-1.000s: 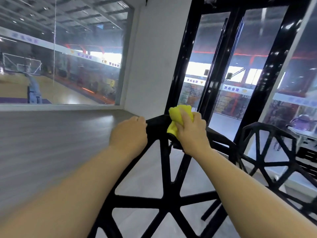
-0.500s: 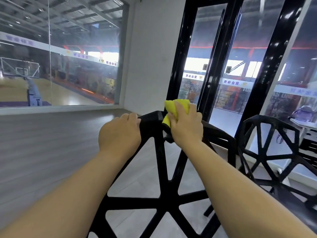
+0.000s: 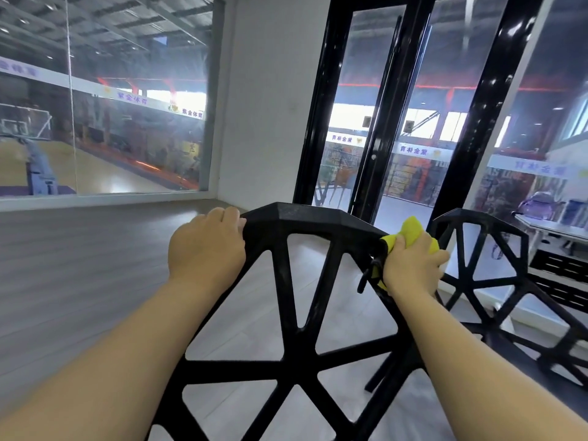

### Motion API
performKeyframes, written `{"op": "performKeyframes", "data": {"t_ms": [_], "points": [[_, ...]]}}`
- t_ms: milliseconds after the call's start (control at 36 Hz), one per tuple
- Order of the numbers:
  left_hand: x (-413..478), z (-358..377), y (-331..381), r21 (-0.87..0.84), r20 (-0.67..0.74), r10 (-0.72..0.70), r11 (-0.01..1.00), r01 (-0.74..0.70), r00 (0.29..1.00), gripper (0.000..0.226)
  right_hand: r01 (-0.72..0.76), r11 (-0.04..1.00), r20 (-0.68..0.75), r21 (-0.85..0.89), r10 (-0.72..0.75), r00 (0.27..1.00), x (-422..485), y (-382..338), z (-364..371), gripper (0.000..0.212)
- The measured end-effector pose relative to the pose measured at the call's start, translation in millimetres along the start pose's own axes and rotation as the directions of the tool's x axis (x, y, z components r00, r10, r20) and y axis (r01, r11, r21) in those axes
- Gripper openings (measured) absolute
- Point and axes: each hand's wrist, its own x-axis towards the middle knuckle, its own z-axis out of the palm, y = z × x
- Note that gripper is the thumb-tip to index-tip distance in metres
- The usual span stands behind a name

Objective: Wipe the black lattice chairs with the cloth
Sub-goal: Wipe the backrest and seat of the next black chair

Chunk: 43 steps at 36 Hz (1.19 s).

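Note:
The backrest of a black lattice chair (image 3: 305,218) fills the lower middle of the head view, its struts fanning out below the top rail. My left hand (image 3: 206,246) grips the rail's left corner. My right hand (image 3: 413,265) holds a yellow cloth (image 3: 410,229) bunched against the rail's right slope, fingers curled round both; a dark edge of the cloth hangs below the hand. A second black lattice chair (image 3: 477,218) stands to the right, untouched.
Black-framed glass doors (image 3: 381,122) rise just behind the chairs. A large window (image 3: 105,106) on the left looks onto a sports court. Grey wood-look floor (image 3: 79,265) spreads to the left. A white table (image 3: 553,227) with purple items stands at far right.
My right hand slid the cloth from the middle of the top rail down to its right corner. My left hand kept its grip on the left corner.

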Motion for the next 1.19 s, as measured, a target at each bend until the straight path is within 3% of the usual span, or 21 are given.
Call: {"op": "performKeyframes", "data": {"t_ms": [56, 111, 194, 278, 333, 472, 667, 722, 861, 972, 1028, 1139, 1194], "points": [[0.8, -1.2, -0.4, -0.017, 0.005, 0.002, 1.0, -0.002, 1.0, 0.032, 0.023, 1.0, 0.019, -0.01, -0.023, 1.0, -3.6, -18.0, -0.4, 0.044], [1.7, -3.0, -1.9, -0.042, 0.025, 0.002, 0.999, -0.001, 1.0, 0.031, 0.217, 0.975, 0.07, -0.048, -0.214, 0.974, -14.0, -41.0, 3.5, 0.042], [2.5, -2.5, -7.0, -0.047, 0.043, 0.021, 0.999, -0.019, 0.999, 0.024, 0.536, 0.844, 0.197, 0.026, -0.53, 0.825, -42.3, -83.4, 12.1, 0.044], [3.6, -6.6, -13.3, -0.145, 0.045, 0.031, 0.989, -0.025, 0.998, 0.025, 0.722, 0.683, 0.288, 0.111, -0.717, 0.635, -75.5, -120.7, 18.9, 0.045], [2.0, -8.6, -20.0, -0.262, 0.065, 0.015, 0.965, 0.002, 0.998, 0.032, 0.731, 0.662, 0.302, 0.163, -0.739, 0.602, -88.3, -132.2, 21.6, 0.046], [-19.5, -10.2, -41.1, -0.623, 0.129, -0.053, 0.773, 0.122, 0.99, 0.035, 0.69, 0.704, 0.288, 0.168, -0.704, 0.649, -91.6, -131.5, 23.6, 0.045], [-47.5, -17.4, -56.4, -0.84, 0.192, -0.155, 0.485, 0.244, 0.969, 0.03, 0.671, 0.727, 0.232, 0.148, -0.685, 0.691, -114.0, -136.7, 20.1, 0.044], [-52.5, -20.7, -60.5, -0.84, 0.2, -0.145, 0.484, 0.246, 0.969, 0.032, 0.71, 0.676, 0.231, 0.195, -0.735, 0.637, -127.5, -137.2, 17.9, 0.043], [-63.7, -18.4, -74.3, -0.683, 0.189, -0.103, 0.7, 0.207, 0.976, 0.027, 0.83, 0.459, 0.216, 0.316, -0.887, 0.408, -178.0, -136.3, 15.4, 0.04], [-74.0, -16.0, -85.0, -0.69, 0.284, -0.123, 0.662, 0.292, 0.951, 0.024, 0.897, 0.287, 0.118, 0.337, -0.958, 0.262, -200.9, -129.2, 27.1, 0.041], [-82.7, -18.2, -89.5, -0.755, 0.352, -0.067, 0.57, 0.326, 0.933, 0.026, 0.886, 0.309, 0.058, 0.345, -0.95, 0.308, -196.2, -121.3, 34.4, 0.041], [-102.5, -21.9, -93.5, -0.774, 0.473, -0.008, 0.473, 0.42, 0.881, 0.046, 0.718, 0.569, 0.018, 0.401, -0.789, 0.615, -184.2, -103.3, 45.9, 0.048], [-107.3, -21.1, -94.6, -0.777, 0.489, -0.027, 0.44, 0.45, 0.872, 0.047, 0.671, 0.603, 0.019, 0.431, -0.75, 0.661, -193.0, -100.1, 50.2, 0.053]]}}
